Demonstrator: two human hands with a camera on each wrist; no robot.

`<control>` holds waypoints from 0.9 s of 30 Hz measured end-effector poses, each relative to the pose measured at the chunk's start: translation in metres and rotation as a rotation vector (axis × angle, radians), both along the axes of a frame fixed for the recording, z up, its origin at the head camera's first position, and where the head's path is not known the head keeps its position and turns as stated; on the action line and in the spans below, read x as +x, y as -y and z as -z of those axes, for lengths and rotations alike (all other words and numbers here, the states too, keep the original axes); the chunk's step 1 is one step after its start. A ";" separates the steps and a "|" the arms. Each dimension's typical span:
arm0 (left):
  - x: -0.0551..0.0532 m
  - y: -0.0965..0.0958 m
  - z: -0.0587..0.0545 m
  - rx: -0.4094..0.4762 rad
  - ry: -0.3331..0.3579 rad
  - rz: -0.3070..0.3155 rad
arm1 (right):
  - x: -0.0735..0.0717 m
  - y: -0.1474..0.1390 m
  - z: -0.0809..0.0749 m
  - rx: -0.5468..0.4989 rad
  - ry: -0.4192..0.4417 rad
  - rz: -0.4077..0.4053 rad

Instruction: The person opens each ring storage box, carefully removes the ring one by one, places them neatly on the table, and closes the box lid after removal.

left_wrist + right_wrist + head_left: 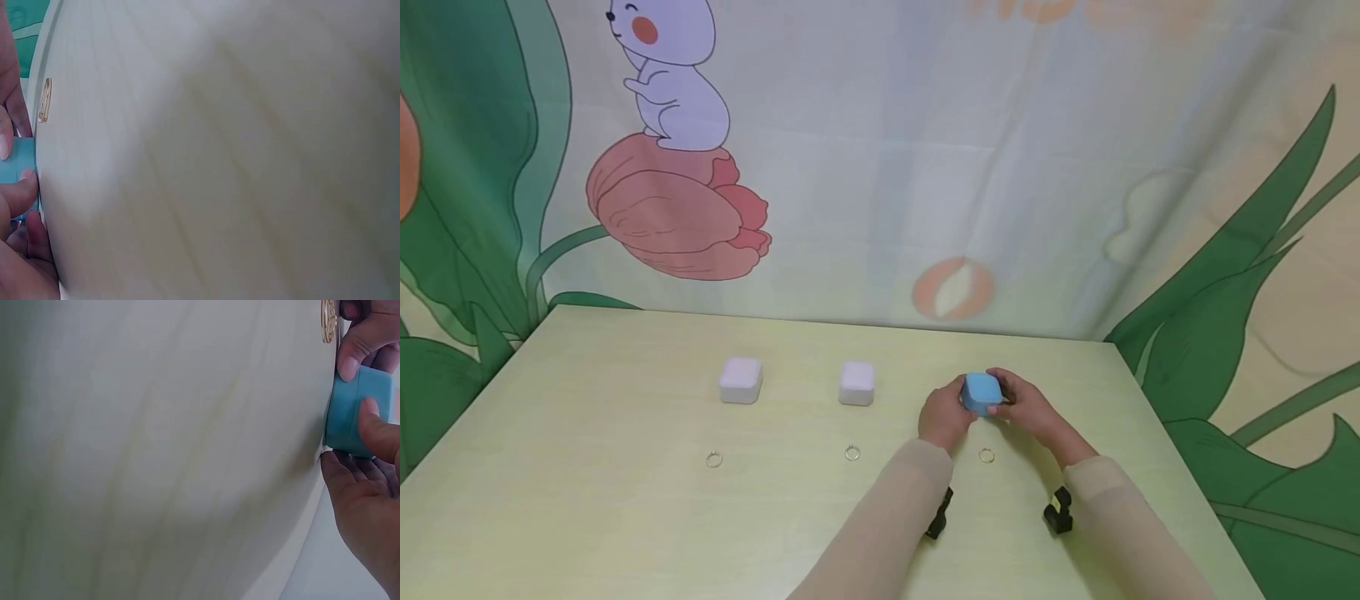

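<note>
Toward the right of the table, both hands are on a small blue box (pixel 982 393) with rounded corners. The left hand (pixel 945 415) grips its left side, and the right hand (pixel 1028 407) holds its right side. Thumbs press on the near face of the blue box (pixel 359 409) in the right wrist view, with other fingers curled around the sides. Its underside appears to be at or just above the tabletop. A gold ring (pixel 987 456) lies on the table in front of the blue box, between the forearms. Whether the box's lid is parted cannot be seen.
Two pale lilac boxes, one at far left (pixel 741 381) and one in the middle (pixel 857 383), stand in line with the blue one. In front of them lie a left ring (pixel 714 459) and a middle ring (pixel 852 452). A printed curtain (pixel 880 183) hangs behind the table.
</note>
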State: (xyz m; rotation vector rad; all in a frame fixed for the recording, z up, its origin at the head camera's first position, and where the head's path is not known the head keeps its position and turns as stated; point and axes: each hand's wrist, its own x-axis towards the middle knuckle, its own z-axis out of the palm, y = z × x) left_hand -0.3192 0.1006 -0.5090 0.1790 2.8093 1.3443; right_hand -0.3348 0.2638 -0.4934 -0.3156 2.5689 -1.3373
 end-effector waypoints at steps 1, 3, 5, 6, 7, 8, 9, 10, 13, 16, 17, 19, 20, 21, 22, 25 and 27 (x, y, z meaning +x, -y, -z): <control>0.000 0.000 0.000 0.000 0.001 -0.001 | 0.000 0.000 0.000 0.001 0.002 -0.002; 0.000 0.001 0.001 0.002 0.006 -0.004 | -0.001 0.000 0.000 0.008 0.009 -0.008; 0.000 0.001 0.001 0.001 0.008 -0.007 | -0.001 0.001 0.000 0.008 0.028 -0.015; 0.000 0.002 0.001 0.004 0.007 -0.007 | -0.001 0.001 -0.001 0.011 0.040 -0.020; 0.000 0.002 0.001 0.006 0.008 -0.006 | -0.001 0.000 -0.001 0.007 0.055 -0.019; 0.000 0.003 0.001 0.008 0.011 -0.004 | -0.001 0.000 -0.002 0.009 0.068 -0.019; 0.000 0.003 0.001 0.011 0.019 0.000 | -0.001 -0.001 -0.003 0.009 0.083 -0.021; 0.000 0.004 0.000 0.017 0.025 0.005 | -0.001 -0.001 -0.004 0.010 0.096 -0.022; -0.003 0.006 -0.004 0.048 0.062 0.032 | -0.004 -0.004 -0.006 0.003 0.129 -0.015; -0.008 0.009 -0.007 0.098 0.103 0.071 | -0.008 -0.006 -0.006 -0.006 0.149 -0.021; -0.009 0.010 -0.007 0.121 0.119 0.086 | -0.009 -0.008 -0.006 -0.007 0.152 -0.023; -0.011 0.011 -0.007 0.175 0.161 0.113 | -0.008 -0.010 -0.006 -0.004 0.161 -0.025; -0.012 0.011 -0.006 0.201 0.181 0.122 | -0.006 -0.011 -0.007 0.003 0.163 -0.024; -0.012 0.012 -0.005 0.215 0.202 0.127 | -0.004 -0.012 -0.008 0.011 0.167 -0.021; -0.013 0.013 -0.006 0.222 0.221 0.129 | -0.002 -0.012 -0.009 0.021 0.171 -0.016; -0.011 0.020 -0.014 0.215 0.260 0.140 | 0.005 -0.012 -0.020 0.057 0.187 0.044; -0.007 0.031 -0.026 0.186 0.253 0.187 | 0.008 -0.013 -0.029 0.079 0.174 0.097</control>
